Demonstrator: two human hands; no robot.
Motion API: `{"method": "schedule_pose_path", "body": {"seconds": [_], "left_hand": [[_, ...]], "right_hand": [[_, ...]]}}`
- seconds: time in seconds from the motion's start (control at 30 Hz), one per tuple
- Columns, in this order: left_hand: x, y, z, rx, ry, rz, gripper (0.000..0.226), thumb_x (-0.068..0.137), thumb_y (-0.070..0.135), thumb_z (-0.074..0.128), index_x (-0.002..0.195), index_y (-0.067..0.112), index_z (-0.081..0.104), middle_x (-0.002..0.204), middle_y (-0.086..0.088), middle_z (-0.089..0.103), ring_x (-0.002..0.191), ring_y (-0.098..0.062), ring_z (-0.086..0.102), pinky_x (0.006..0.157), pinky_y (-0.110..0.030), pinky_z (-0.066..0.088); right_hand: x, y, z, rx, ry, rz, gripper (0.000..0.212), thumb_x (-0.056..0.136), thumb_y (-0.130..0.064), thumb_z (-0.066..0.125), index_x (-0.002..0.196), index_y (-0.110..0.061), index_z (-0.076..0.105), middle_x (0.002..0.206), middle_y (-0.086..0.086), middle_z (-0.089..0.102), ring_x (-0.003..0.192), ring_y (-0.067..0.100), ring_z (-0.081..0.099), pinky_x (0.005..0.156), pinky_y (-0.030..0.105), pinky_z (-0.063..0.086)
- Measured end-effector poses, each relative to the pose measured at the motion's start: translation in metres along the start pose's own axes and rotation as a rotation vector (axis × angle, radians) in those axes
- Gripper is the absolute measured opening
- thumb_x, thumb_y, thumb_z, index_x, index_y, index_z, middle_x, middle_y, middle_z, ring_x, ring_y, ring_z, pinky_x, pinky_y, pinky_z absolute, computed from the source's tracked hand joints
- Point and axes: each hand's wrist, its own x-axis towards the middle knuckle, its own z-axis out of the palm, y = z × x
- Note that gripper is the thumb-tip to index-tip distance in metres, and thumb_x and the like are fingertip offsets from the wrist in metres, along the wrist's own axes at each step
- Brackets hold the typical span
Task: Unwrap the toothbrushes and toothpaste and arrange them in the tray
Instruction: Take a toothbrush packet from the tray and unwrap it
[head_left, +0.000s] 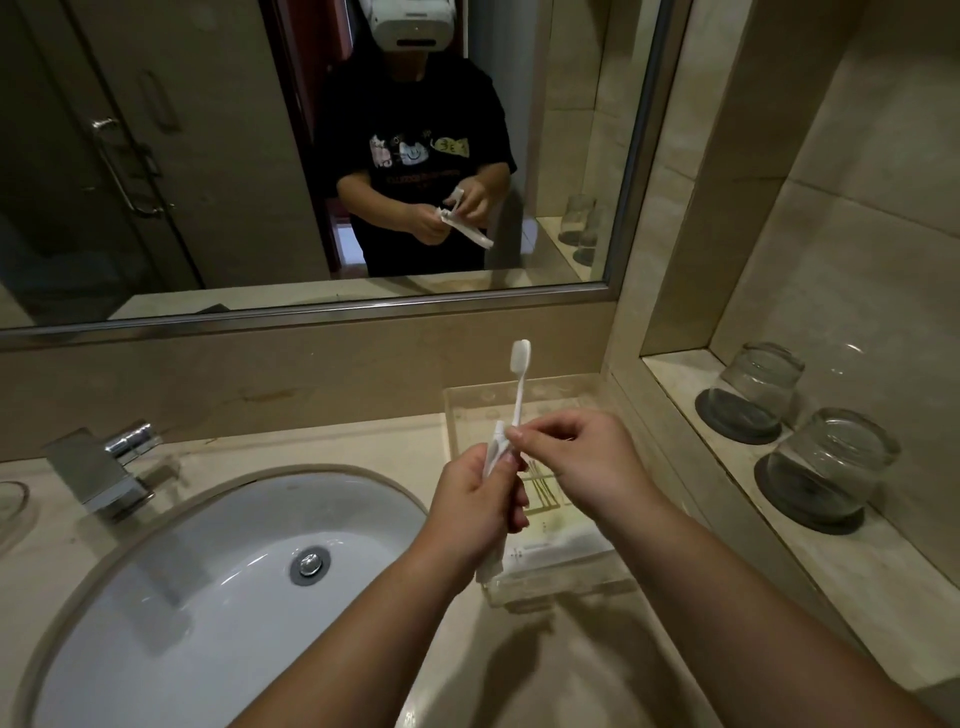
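Your left hand (480, 499) is curled round the white wrapper (496, 454), with the lower part of the handle inside it. The wrapper's bottom end pokes out below your palm. Your right hand (582, 452) sits just beside the left, to its right and slightly higher. Its thumb and forefinger pinch the toothbrush (520, 379) at the point where the handle leaves the wrapper's open top, and the other fingers are loosely curled behind.

The toothbrush stands nearly upright above both hands. Its white bristle head is bare, well above your right fingertips and in front of the wall under the mirror (311, 156).

The clear tray (462, 410) lies on the bench (322, 447) directly beneath and beyond your hands. One pale wrapped packet (556, 545) lies in its near end, just under your right wrist. Thin printed lines show through near your right thumb, but you cannot tell what they belong to.

To the left of your left hand is the white sink (208, 571), and the chrome tap (98, 467) stands further left. To the right of your right hand, well apart on a recessed shelf (675, 374), two glasses (753, 389) (826, 467) stand upside down on dark coasters.
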Motion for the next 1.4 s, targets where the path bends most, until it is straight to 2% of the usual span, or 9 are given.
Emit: {"method": "schedule_pose_path", "body": {"seconds": [0.17, 0.37, 0.47, 0.63, 0.77, 0.97, 1.07, 1.23, 1.4], "left_hand": [[0.0, -0.003, -0.005, 0.047, -0.034, 0.001, 0.022, 0.096, 0.023, 0.045, 0.082, 0.014, 0.059, 0.054, 0.004, 0.054, 0.046, -0.011, 0.049, 0.048, -0.023, 0.044], [0.0, -0.008, -0.008, 0.044, -0.063, -0.042, 0.022, 0.097, 0.022, 0.044, 0.083, 0.011, 0.057, 0.06, -0.001, 0.054, 0.046, -0.009, 0.049, 0.049, -0.022, 0.044], [0.004, -0.006, -0.009, 0.013, -0.072, -0.047, 0.023, 0.097, 0.023, 0.044, 0.083, 0.01, 0.057, 0.06, -0.002, 0.054, 0.046, -0.009, 0.048, 0.048, -0.021, 0.045], [0.009, -0.012, -0.011, 0.006, -0.03, -0.064, 0.022, 0.097, 0.022, 0.044, 0.084, 0.009, 0.057, 0.059, -0.001, 0.055, 0.044, -0.008, 0.048, 0.047, -0.02, 0.045], [0.015, -0.027, -0.017, 0.038, 0.065, -0.055, 0.022, 0.096, 0.023, 0.045, 0.083, 0.012, 0.058, 0.057, 0.002, 0.056, 0.044, -0.008, 0.049, 0.047, -0.02, 0.045], [0.015, -0.058, -0.031, 0.074, 0.073, -0.141, 0.026, 0.096, 0.025, 0.046, 0.081, 0.011, 0.061, 0.055, 0.003, 0.06, 0.046, -0.011, 0.051, 0.047, -0.022, 0.045], [0.009, -0.079, -0.037, 0.073, 0.098, -0.209, 0.026, 0.095, 0.025, 0.047, 0.08, 0.01, 0.061, 0.053, 0.003, 0.06, 0.043, -0.01, 0.051, 0.045, -0.02, 0.043], [0.015, -0.098, -0.043, 0.078, 0.074, -0.3, 0.027, 0.096, 0.025, 0.047, 0.079, 0.009, 0.06, 0.049, 0.002, 0.06, 0.041, -0.011, 0.051, 0.044, -0.021, 0.042], [0.019, -0.106, -0.044, 0.084, 0.061, -0.357, 0.027, 0.094, 0.027, 0.049, 0.076, 0.011, 0.061, 0.05, 0.002, 0.059, 0.042, -0.011, 0.052, 0.046, -0.021, 0.044]], "right_hand": [[0.011, 0.006, 0.004, 0.145, -0.061, 0.138, 0.017, 0.075, -0.02, 0.075, 0.076, -0.004, 0.07, 0.071, 0.005, 0.071, 0.071, 0.014, 0.067, 0.066, 0.025, 0.05], [0.03, -0.002, 0.0, 0.188, 0.011, 0.135, 0.011, 0.08, -0.017, 0.07, 0.071, -0.011, 0.069, 0.065, -0.007, 0.066, 0.06, 0.001, 0.057, 0.057, 0.02, 0.04], [0.043, -0.007, 0.0, 0.202, -0.002, 0.124, 0.012, 0.082, -0.019, 0.068, 0.071, -0.014, 0.067, 0.067, -0.006, 0.062, 0.067, 0.008, 0.053, 0.053, 0.021, 0.04], [0.062, -0.009, 0.005, 0.244, -0.032, 0.113, 0.011, 0.083, -0.018, 0.066, 0.073, -0.014, 0.066, 0.075, 0.002, 0.064, 0.077, 0.019, 0.057, 0.071, 0.034, 0.047], [0.055, 0.011, 0.022, 0.119, -0.139, 0.039, 0.016, 0.073, -0.009, 0.075, 0.079, -0.022, 0.067, 0.072, -0.002, 0.069, 0.064, 0.006, 0.066, 0.061, 0.02, 0.049], [0.105, 0.012, 0.014, 0.294, 0.125, 0.079, 0.02, 0.073, -0.002, 0.073, 0.083, -0.014, 0.06, 0.078, 0.004, 0.071, 0.068, 0.014, 0.069, 0.061, 0.023, 0.053], [0.135, 0.025, 0.014, 0.197, 0.076, 0.101, 0.016, 0.074, -0.001, 0.073, 0.082, -0.011, 0.063, 0.078, 0.007, 0.069, 0.066, 0.015, 0.067, 0.054, 0.02, 0.052], [0.156, 0.079, 0.056, -0.095, -0.051, 0.311, 0.014, 0.075, -0.001, 0.072, 0.087, -0.006, 0.068, 0.087, 0.015, 0.07, 0.077, 0.028, 0.069, 0.071, 0.039, 0.059], [0.162, 0.104, 0.086, -0.284, -0.081, 0.342, 0.013, 0.073, -0.008, 0.075, 0.084, -0.002, 0.073, 0.078, 0.014, 0.072, 0.07, 0.027, 0.07, 0.074, 0.04, 0.059]]}}
